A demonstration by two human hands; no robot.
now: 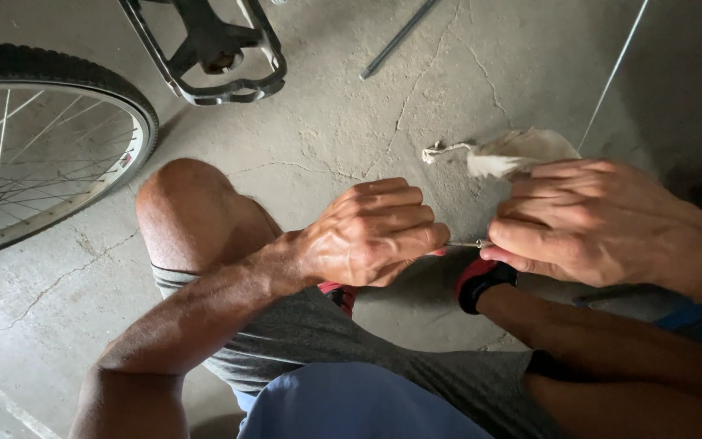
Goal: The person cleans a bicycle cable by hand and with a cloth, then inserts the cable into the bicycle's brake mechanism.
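Observation:
My left hand (pixel 371 232) is closed in a fist around one end of a thin metal rod or cable end (pixel 466 243), of which only a short bright piece shows between the hands. My right hand (pixel 587 218) pinches the other end of that piece with thumb and fingers, and a white rag (pixel 513 152) sticks out above its knuckles. Both hands hover over the cracked concrete floor (pixel 343 122), above my bent knee (pixel 188 203).
A bicycle wheel (pixel 50 130) with spokes and a black tyre stands at the left. A black pedal (pixel 213 49) hangs at the top. A thin cable (pixel 611 73) and a dark rod (pixel 400 36) run across the floor. A red-and-black shoe (pixel 481 280) sits under the hands.

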